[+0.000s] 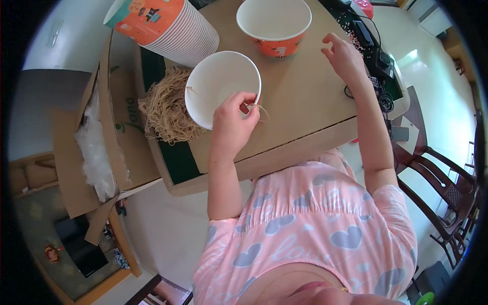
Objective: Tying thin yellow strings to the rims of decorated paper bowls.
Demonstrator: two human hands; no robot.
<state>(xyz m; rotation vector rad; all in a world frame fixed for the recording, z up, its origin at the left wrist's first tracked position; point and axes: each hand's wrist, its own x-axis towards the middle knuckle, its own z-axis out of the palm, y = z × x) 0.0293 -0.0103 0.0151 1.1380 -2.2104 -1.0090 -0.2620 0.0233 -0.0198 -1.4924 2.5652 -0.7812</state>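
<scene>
A white-lined paper bucket (213, 76) stands tilted toward me near the middle of the table. My left hand (234, 122) is at its near right rim, thumb and fingers pinched on a thin tan string (264, 113) that loops out past the rim. Another short bit of string shows at the bucket's left rim. Against that left side lies a loose heap of tan string (170, 109). My right hand (344, 57) is raised over the right of the table, fingers bent, thumb and forefinger apart with nothing visible between them. Beyond it stands an orange-patterned paper bucket (277, 47).
A tall nested stack of paper buckets (175, 35) leans at the far left. Small pale beads (351, 31), black devices and cables (385, 101) line the right edge. An opened cardboard box (129, 117) with clear plastic stands left; dark wooden chairs (439, 193) are right.
</scene>
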